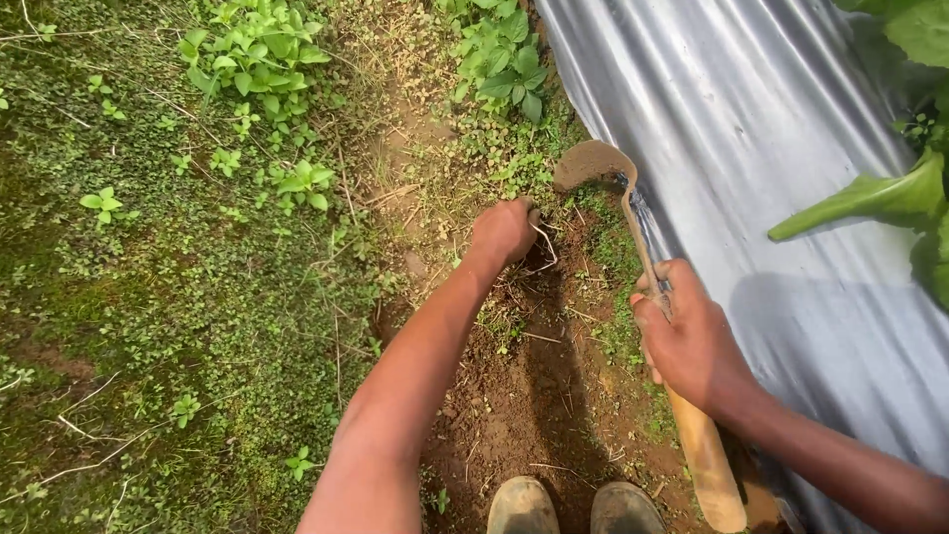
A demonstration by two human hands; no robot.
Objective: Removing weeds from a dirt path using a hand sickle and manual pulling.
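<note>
Roots point(542, 247) are being gripped in the left hand point(504, 229), fingers clamped, at the bare strip's far end. A hoe point(633, 257) is being held by the right hand point(692, 341), fingers wrapped. Near soil is being left cleared; weeds point(257, 49) are remaining left. Plastic sheeting point(771, 129) is bounding the right edge.

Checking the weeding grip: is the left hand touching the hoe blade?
Apart. The head view shows weeds and bare soil between the left hand and the hoe blade.

Left hand point(504, 229) gripping roots point(543, 247), right hand point(689, 341) holding hoe point(633, 213)
</note>
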